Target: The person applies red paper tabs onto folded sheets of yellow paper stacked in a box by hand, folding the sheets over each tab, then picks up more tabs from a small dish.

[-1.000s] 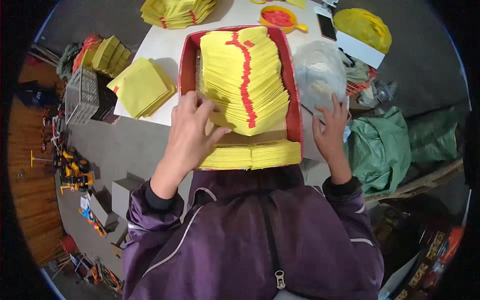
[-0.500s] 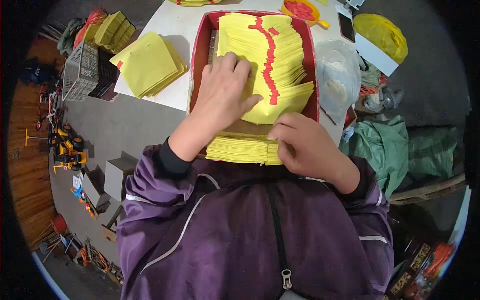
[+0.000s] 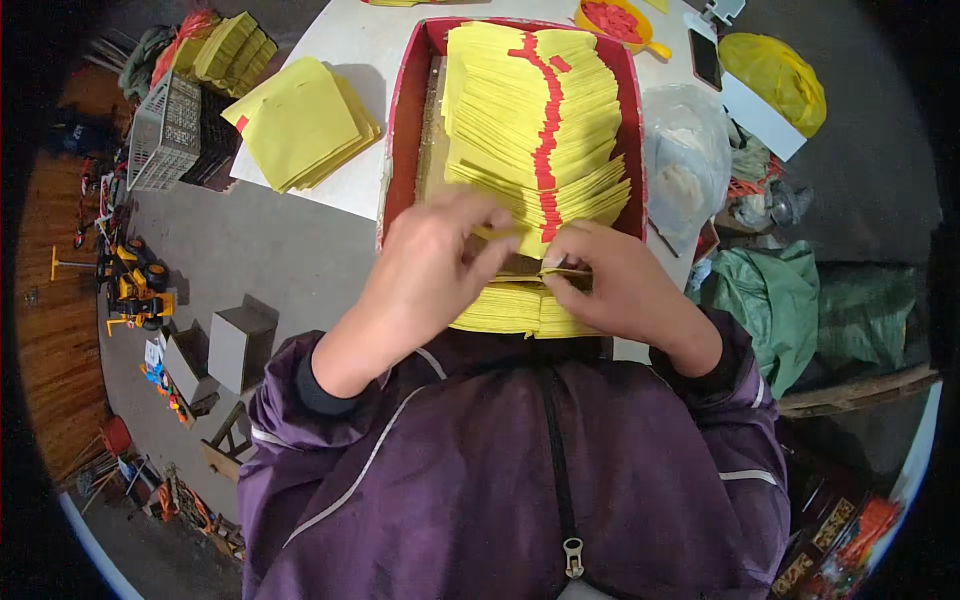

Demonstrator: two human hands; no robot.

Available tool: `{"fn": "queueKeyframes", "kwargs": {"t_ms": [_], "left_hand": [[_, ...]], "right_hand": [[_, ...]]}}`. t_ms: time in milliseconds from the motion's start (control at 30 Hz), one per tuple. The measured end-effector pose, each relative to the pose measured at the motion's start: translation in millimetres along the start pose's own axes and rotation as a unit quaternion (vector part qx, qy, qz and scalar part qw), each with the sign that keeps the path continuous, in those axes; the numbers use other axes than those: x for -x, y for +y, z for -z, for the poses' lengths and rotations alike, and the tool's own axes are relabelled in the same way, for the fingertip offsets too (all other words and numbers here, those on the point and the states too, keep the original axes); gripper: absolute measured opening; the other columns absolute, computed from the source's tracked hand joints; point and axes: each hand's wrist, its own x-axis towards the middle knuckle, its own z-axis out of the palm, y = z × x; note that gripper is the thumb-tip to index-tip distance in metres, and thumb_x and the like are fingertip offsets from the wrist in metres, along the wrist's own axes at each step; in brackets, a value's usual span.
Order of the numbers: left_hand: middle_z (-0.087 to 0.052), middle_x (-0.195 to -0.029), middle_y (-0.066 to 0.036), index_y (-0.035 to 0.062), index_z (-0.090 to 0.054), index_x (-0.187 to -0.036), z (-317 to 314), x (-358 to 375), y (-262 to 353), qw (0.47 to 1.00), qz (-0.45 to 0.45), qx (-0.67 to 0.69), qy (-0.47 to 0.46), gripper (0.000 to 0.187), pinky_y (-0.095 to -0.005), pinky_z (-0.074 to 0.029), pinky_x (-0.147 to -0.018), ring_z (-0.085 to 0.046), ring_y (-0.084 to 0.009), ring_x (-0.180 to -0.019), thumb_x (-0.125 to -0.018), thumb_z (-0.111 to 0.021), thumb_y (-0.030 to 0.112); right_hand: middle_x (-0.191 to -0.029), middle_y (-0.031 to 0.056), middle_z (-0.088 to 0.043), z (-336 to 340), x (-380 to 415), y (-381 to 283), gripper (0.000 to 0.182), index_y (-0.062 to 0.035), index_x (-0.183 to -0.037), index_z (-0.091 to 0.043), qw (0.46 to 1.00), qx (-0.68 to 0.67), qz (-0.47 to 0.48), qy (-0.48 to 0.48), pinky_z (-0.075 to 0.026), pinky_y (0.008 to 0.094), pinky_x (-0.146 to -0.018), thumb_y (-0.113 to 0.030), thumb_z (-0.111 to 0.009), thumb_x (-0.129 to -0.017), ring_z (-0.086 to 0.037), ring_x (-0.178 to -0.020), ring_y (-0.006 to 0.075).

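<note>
At the near end of the red tray [image 3: 405, 120], right against the person's chest, both hands meet over the paper. The left hand [image 3: 425, 280] comes in from about 8 o'clock, wrist bent, knuckles up, its fingers curled down and closed on the front edge of the fanned yellow sheets [image 3: 530, 130], pinching the lowest sheets of the fan. The right hand [image 3: 615, 290] comes in from about 4 o'clock, also palm down, thumb and forefinger pinched shut on a thin edge of paper just where the two hands touch. Directly beneath them, at 6 o'clock from the tray, lies a flat yellow stack [image 3: 510, 310], half hidden by the knuckles. The fanned sheets run up the tray toward 12 o'clock, a ragged red stripe along their middle. Both purple sleeves [image 3: 340, 400] angle inward, elbows wide. On the white table [image 3: 370, 60], at 10 o'clock from the hands, sits a loose yellow pile [image 3: 300, 120]; at 2 o'clock a clear plastic bag [image 3: 685, 150] rests just beside the tray, with a phone [image 3: 706, 58] further out.
</note>
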Motion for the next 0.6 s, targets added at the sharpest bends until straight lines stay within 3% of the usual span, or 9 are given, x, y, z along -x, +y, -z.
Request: {"fn": "queueKeyframes", "kwargs": {"t_ms": [200, 400, 533, 600], "left_hand": [[-0.076, -0.089, -0.013, -0.0017, -0.076, -0.102, -16, 8, 6, 0.994, 0.000, -0.002, -0.106, 0.015, -0.0319, -0.051, -0.062, -0.061, -0.0242, -0.063, -0.087, -0.075, 0.002], [-0.077, -0.089, -0.016, -0.0034, -0.076, -0.102, -17, -4, -1, 0.994, -0.024, -0.006, -0.105, 0.015, -0.0317, -0.053, -0.065, -0.067, -0.0230, -0.067, -0.089, -0.070, -0.001], [-0.075, -0.083, -0.013, -0.0031, -0.075, -0.099, -11, -11, 7, 0.992, 0.037, 0.007, -0.120, 0.011, -0.0319, -0.051, -0.060, -0.064, -0.0219, -0.060, -0.092, -0.067, -0.001], [-0.074, -0.081, -0.013, -0.0030, -0.075, -0.098, -10, -15, 9, 0.991, 0.050, 0.019, -0.121, 0.010, -0.0320, -0.050, -0.059, -0.063, -0.0215, -0.059, -0.093, -0.066, 0.000]], "right_hand": [[-0.090, 0.0058, -0.065, -5, 2, 1, 0.013, -0.0060, -0.094, -0.065, 0.997, 0.042, 0.018, 0.055, -0.047, 0.0322, -0.070, -0.005, -0.073, -0.084, -0.059, -0.076, 0.0226], [-0.094, 0.0057, -0.066, -7, 7, -2, 0.019, -0.0056, -0.099, -0.063, 0.998, 0.027, 0.008, 0.057, -0.048, 0.0330, -0.073, -0.002, -0.072, -0.084, -0.060, -0.080, 0.0237], [-0.098, 0.0075, -0.065, -8, 15, -4, 0.027, -0.0080, -0.112, -0.058, 0.994, 0.015, 0.024, 0.103, -0.050, 0.0395, -0.079, -0.006, -0.069, -0.088, -0.062, -0.093, 0.0319], [-0.098, 0.0077, -0.065, -4, 16, 0, 0.028, -0.0079, -0.113, -0.058, 0.995, 0.015, 0.037, 0.088, -0.049, 0.0398, -0.080, -0.006, -0.069, -0.088, -0.062, -0.093, 0.0317]]}}
